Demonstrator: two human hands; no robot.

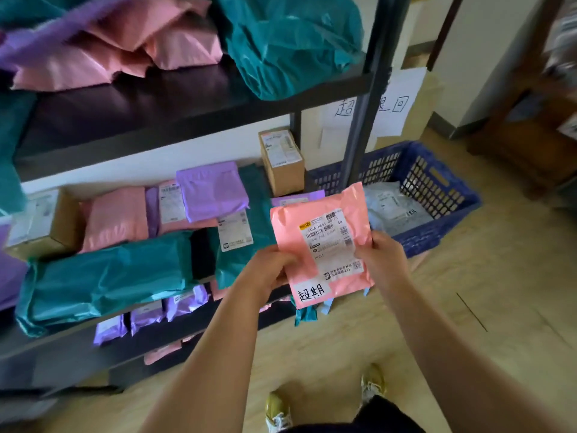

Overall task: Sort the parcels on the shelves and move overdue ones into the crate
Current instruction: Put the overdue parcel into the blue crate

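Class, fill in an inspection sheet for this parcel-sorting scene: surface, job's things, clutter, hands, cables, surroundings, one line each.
Surface: dark shelf unit, its lower board crowded with parcels.
Job's things: pink parcel with a handwritten label, held in front of the shelves; blue crate on the floor, a grey parcel inside; teal parcel, purple mailer and cardboard box on the lower board.
Clutter: nothing seen.
Hands: left hand grips the pink parcel's left edge; right hand grips its right edge.
Cables: nothing seen.
Surroundings: wooden floor; handwritten paper sign behind the shelf post.
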